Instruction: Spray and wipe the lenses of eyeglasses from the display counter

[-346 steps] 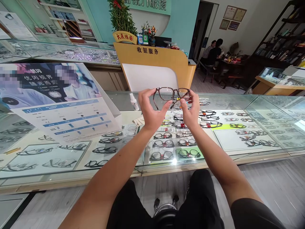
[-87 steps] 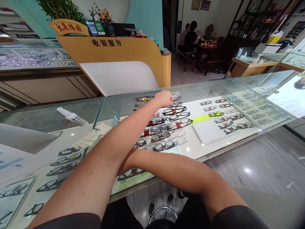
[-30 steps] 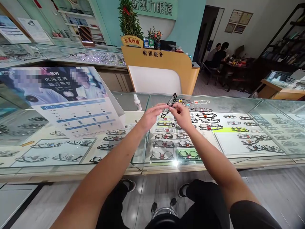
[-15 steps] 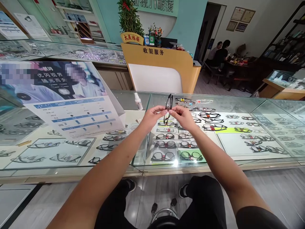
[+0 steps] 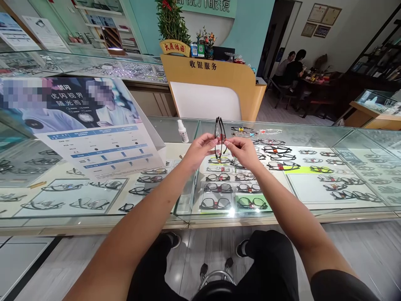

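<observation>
Between my two hands, above the glass counter, is a pair of eyeglasses with a dark frame, turned on end so that it looks narrow. My left hand pinches it from the left with thumb and fingers. From the right, the closed fingers of my right hand grip its other side near the middle. Beneath my hands, under the glass, rows of eyeglasses lie on display. A small white spray bottle stands on the counter just left of my hands.
A folded advertising card stands on the counter at the left. The glass display counter spans the view in front of my knees. Beyond it is a wooden cashier desk. Two people sit at a table in the back right.
The eyeglasses have turned slightly between my hands and sit a little lower and to the left. My left hand has shifted its fingers on them. The view has tilted slightly.
</observation>
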A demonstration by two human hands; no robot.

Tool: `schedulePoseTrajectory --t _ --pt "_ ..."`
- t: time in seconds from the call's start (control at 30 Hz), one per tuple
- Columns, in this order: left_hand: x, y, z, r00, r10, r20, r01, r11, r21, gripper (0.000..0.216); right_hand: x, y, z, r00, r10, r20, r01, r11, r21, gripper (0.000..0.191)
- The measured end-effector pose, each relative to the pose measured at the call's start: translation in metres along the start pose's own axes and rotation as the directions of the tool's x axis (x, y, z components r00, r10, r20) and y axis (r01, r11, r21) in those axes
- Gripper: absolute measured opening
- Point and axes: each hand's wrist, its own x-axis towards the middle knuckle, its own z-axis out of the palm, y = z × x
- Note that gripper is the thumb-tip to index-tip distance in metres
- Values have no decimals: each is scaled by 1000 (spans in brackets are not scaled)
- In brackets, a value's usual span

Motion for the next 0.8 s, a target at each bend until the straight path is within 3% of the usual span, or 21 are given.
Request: schedulePoseTrajectory --t 0.17,0.3,0.4,0.63,0.8 --pt "6 -2 -11 998 23 -53 -21 999 49 60 1 2 -12 980 -35 -198 -4 982 -191 47" --pt "12 -7 -16 997 19 -78 -11 995 101 64 4 5 -22 913 -141 -382 -1 937 -348 37" --pt "13 -9 -16 995 21 -100 -7 990 138 68 5 6 -26 879 -228 -419 55 921 -385 40" --pt "10 -1 -13 990 46 -135 -32 994 105 71 -2 2 -15 895 -358 -267 210 866 -454 34" --pt "8 1 -10 992 34 -124 -21 994 108 72 -8 -1 -5 938 -346 18 315 830 -461 44"
